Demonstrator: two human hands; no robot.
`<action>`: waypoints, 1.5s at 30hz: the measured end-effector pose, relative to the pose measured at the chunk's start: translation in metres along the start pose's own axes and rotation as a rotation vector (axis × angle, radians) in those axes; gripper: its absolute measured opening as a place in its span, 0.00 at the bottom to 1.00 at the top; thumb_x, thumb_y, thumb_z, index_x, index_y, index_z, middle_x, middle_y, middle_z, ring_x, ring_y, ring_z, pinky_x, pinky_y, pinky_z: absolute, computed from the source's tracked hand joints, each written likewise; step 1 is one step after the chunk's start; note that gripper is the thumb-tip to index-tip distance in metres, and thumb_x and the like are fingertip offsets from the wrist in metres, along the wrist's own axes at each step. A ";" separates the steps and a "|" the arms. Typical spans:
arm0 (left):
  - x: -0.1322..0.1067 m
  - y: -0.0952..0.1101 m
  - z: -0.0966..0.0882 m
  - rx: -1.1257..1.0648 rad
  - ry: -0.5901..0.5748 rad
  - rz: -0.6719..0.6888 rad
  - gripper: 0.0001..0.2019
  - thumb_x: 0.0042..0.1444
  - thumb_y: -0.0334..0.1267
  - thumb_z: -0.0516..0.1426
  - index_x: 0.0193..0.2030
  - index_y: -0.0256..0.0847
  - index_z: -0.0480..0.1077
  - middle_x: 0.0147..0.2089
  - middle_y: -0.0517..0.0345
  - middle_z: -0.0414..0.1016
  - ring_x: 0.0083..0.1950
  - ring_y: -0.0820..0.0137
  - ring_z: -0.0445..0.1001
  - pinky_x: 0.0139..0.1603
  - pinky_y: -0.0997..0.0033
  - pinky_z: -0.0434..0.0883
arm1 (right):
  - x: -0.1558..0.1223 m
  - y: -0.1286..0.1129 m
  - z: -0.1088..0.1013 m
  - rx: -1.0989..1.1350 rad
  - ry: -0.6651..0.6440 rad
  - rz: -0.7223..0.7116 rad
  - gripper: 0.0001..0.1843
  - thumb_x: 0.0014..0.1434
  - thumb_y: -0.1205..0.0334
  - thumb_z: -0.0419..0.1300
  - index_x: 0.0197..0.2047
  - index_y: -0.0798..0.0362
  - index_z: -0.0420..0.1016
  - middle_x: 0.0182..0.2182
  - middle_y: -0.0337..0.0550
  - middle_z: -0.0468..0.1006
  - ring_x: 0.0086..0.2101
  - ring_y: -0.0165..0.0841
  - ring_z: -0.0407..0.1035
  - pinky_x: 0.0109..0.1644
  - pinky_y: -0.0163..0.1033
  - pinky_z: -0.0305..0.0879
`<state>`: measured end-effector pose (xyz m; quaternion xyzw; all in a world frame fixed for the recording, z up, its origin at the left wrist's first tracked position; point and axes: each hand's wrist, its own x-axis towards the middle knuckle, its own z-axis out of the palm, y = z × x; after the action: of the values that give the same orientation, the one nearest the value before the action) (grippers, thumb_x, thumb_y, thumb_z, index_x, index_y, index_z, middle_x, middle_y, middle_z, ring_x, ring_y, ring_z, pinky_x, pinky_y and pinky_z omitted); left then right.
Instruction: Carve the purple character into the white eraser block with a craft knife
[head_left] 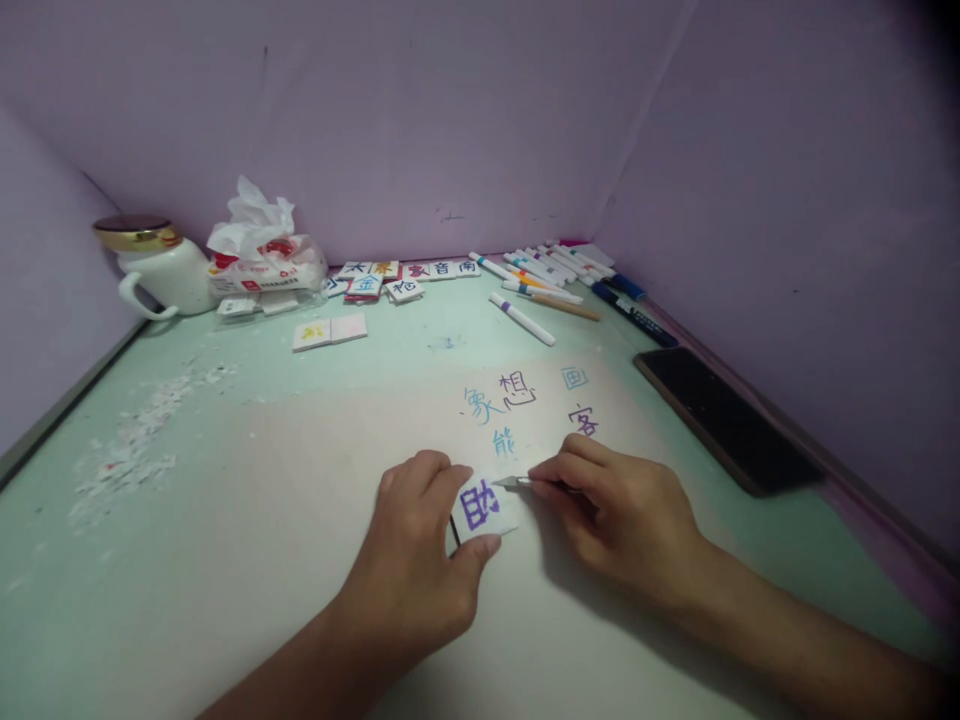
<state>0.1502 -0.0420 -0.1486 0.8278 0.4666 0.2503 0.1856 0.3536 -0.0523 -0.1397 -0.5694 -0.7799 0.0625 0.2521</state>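
On green table (60, 600), left grip (412, 550) steadying tile (477, 506), right grip (619, 505) holding knife (517, 482)

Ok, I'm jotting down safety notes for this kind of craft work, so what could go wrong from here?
The craft knife might slip toward the left hand, which holds the white card close to the metal tip. That tip could also stray into the purple character beside it.

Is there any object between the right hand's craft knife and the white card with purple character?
No, nothing visible: the craft knife in the right hand points at the upper right of the white card, which the left hand grips.
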 end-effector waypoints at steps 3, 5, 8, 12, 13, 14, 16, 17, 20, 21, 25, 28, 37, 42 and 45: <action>0.000 0.000 -0.001 -0.003 -0.010 0.015 0.15 0.51 0.35 0.58 0.46 0.38 0.66 0.44 0.49 0.67 0.44 0.60 0.67 0.45 0.52 0.68 | 0.001 -0.001 0.000 -0.003 -0.010 -0.002 0.10 0.56 0.64 0.54 0.31 0.50 0.77 0.23 0.37 0.73 0.20 0.28 0.64 0.23 0.35 0.48; 0.000 -0.001 -0.001 -0.001 -0.009 0.025 0.15 0.51 0.35 0.57 0.46 0.38 0.66 0.45 0.48 0.67 0.45 0.60 0.67 0.45 0.52 0.68 | 0.001 0.000 0.000 0.011 -0.021 0.004 0.10 0.56 0.64 0.54 0.31 0.50 0.77 0.23 0.37 0.73 0.20 0.28 0.64 0.23 0.35 0.49; -0.001 -0.001 -0.001 -0.005 -0.017 0.019 0.15 0.51 0.35 0.57 0.46 0.38 0.66 0.45 0.48 0.68 0.45 0.59 0.68 0.45 0.52 0.69 | 0.002 0.002 0.001 0.067 -0.036 0.031 0.09 0.56 0.65 0.54 0.31 0.50 0.77 0.24 0.37 0.74 0.21 0.28 0.66 0.24 0.34 0.51; -0.002 -0.001 -0.001 -0.031 -0.004 -0.024 0.18 0.50 0.37 0.58 0.49 0.40 0.66 0.47 0.47 0.68 0.46 0.57 0.68 0.47 0.50 0.69 | 0.003 0.003 0.001 0.123 0.035 0.001 0.09 0.55 0.68 0.55 0.33 0.52 0.77 0.25 0.38 0.73 0.22 0.27 0.65 0.24 0.33 0.54; -0.002 -0.001 -0.001 -0.051 0.012 -0.042 0.19 0.50 0.38 0.58 0.50 0.39 0.66 0.49 0.46 0.67 0.47 0.57 0.68 0.47 0.50 0.69 | 0.003 0.003 0.001 0.136 0.056 -0.022 0.09 0.54 0.69 0.55 0.34 0.52 0.77 0.25 0.38 0.73 0.22 0.27 0.65 0.24 0.33 0.55; -0.002 0.000 -0.002 -0.082 0.031 -0.061 0.20 0.51 0.40 0.58 0.51 0.39 0.66 0.50 0.46 0.67 0.48 0.57 0.68 0.48 0.50 0.70 | 0.002 0.003 0.000 0.151 0.073 -0.047 0.09 0.54 0.70 0.56 0.34 0.52 0.77 0.25 0.38 0.73 0.22 0.27 0.65 0.24 0.32 0.55; -0.001 0.000 -0.005 -0.170 0.071 -0.094 0.18 0.53 0.41 0.57 0.50 0.39 0.66 0.49 0.46 0.67 0.47 0.58 0.69 0.46 0.53 0.71 | 0.002 0.003 0.000 0.178 0.094 -0.091 0.10 0.54 0.71 0.56 0.35 0.52 0.77 0.25 0.39 0.73 0.23 0.27 0.65 0.24 0.32 0.56; -0.001 0.000 -0.007 -0.219 0.086 -0.103 0.15 0.54 0.40 0.56 0.48 0.39 0.68 0.48 0.47 0.67 0.46 0.60 0.70 0.45 0.56 0.72 | 0.002 0.003 -0.001 0.190 0.103 -0.115 0.10 0.54 0.72 0.56 0.36 0.52 0.77 0.25 0.39 0.73 0.23 0.27 0.65 0.25 0.32 0.57; 0.001 0.001 -0.012 -0.321 0.103 -0.089 0.08 0.55 0.37 0.55 0.41 0.39 0.70 0.43 0.50 0.68 0.43 0.64 0.71 0.41 0.62 0.72 | 0.000 0.002 -0.001 0.207 0.138 -0.196 0.11 0.54 0.73 0.56 0.38 0.53 0.76 0.26 0.40 0.73 0.24 0.28 0.66 0.26 0.33 0.58; 0.002 0.001 -0.012 -0.338 0.103 -0.070 0.07 0.54 0.36 0.55 0.39 0.39 0.71 0.42 0.51 0.68 0.42 0.65 0.71 0.40 0.62 0.72 | -0.001 0.002 -0.002 0.207 0.148 -0.226 0.11 0.55 0.74 0.56 0.38 0.54 0.76 0.26 0.40 0.73 0.25 0.28 0.66 0.26 0.33 0.58; 0.003 0.002 -0.012 -0.354 0.109 0.026 0.05 0.53 0.33 0.56 0.36 0.38 0.71 0.38 0.52 0.69 0.40 0.66 0.71 0.39 0.63 0.71 | -0.003 0.000 -0.001 0.204 0.161 -0.298 0.10 0.56 0.73 0.56 0.39 0.54 0.75 0.27 0.41 0.74 0.26 0.28 0.67 0.27 0.33 0.59; 0.003 0.002 -0.011 -0.339 0.124 0.084 0.04 0.55 0.31 0.55 0.35 0.39 0.71 0.36 0.54 0.69 0.37 0.68 0.71 0.38 0.64 0.70 | -0.004 -0.001 0.000 0.212 0.161 -0.322 0.09 0.56 0.73 0.56 0.39 0.54 0.74 0.28 0.41 0.75 0.26 0.28 0.67 0.27 0.33 0.60; 0.005 0.005 -0.014 -0.315 0.132 0.082 0.07 0.56 0.31 0.53 0.29 0.41 0.70 0.31 0.57 0.70 0.35 0.68 0.71 0.38 0.64 0.68 | -0.003 -0.003 -0.001 0.222 0.160 -0.314 0.09 0.56 0.72 0.56 0.38 0.54 0.75 0.27 0.41 0.75 0.26 0.28 0.68 0.27 0.33 0.60; 0.003 0.003 -0.018 -0.286 0.251 -0.056 0.11 0.60 0.34 0.50 0.26 0.41 0.64 0.30 0.58 0.68 0.33 0.69 0.69 0.34 0.67 0.66 | 0.001 0.002 -0.003 0.256 0.136 -0.167 0.09 0.56 0.71 0.55 0.36 0.53 0.75 0.27 0.40 0.75 0.25 0.28 0.68 0.26 0.32 0.60; 0.001 0.000 -0.017 -0.197 0.280 -0.043 0.11 0.60 0.36 0.50 0.26 0.41 0.62 0.30 0.58 0.68 0.33 0.68 0.68 0.36 0.64 0.65 | 0.003 0.004 -0.004 0.216 0.115 -0.096 0.09 0.56 0.71 0.55 0.35 0.53 0.75 0.26 0.40 0.76 0.24 0.27 0.68 0.24 0.32 0.58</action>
<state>0.1406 -0.0399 -0.1343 0.7524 0.4786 0.4038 0.2044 0.3581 -0.0491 -0.1366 -0.5036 -0.7793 0.1015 0.3589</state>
